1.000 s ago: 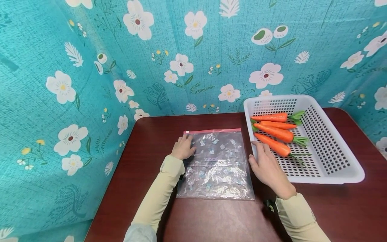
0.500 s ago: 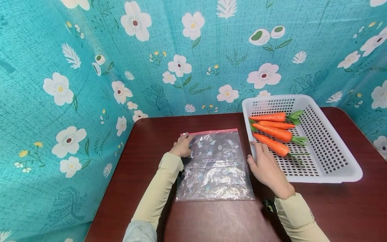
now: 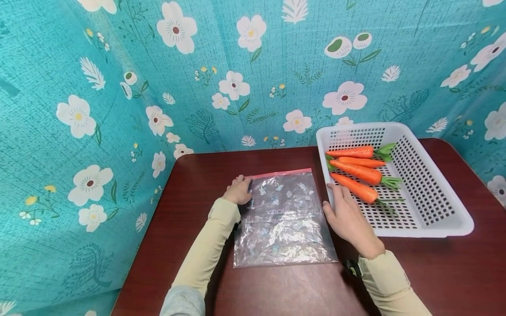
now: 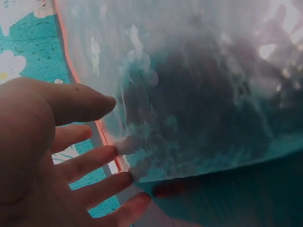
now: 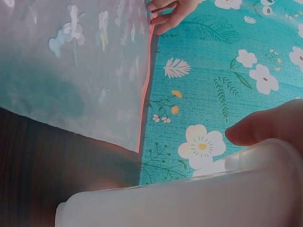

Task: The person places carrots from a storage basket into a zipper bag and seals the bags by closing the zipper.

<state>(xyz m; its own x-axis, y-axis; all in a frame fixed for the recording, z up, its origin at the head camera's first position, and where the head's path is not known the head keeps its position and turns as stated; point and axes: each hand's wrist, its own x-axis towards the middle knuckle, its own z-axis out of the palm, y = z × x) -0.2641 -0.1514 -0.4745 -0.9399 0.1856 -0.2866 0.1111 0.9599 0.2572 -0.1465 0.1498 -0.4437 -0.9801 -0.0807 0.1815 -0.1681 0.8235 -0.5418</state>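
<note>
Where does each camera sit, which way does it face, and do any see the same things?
Head: worn on the head, facing forward and down at a clear plastic bag with a red strip, orange carrots and a white perforated plastic basket; left hand, right hand and pale yellow sleeves show.
Left wrist: worn there, facing past that hand's thumb and fingers to the bag.
Right wrist: worn there, facing past the basket to the bag; right thumb and left fingers show.
Head and right wrist share bag, basket, both hands.
</note>
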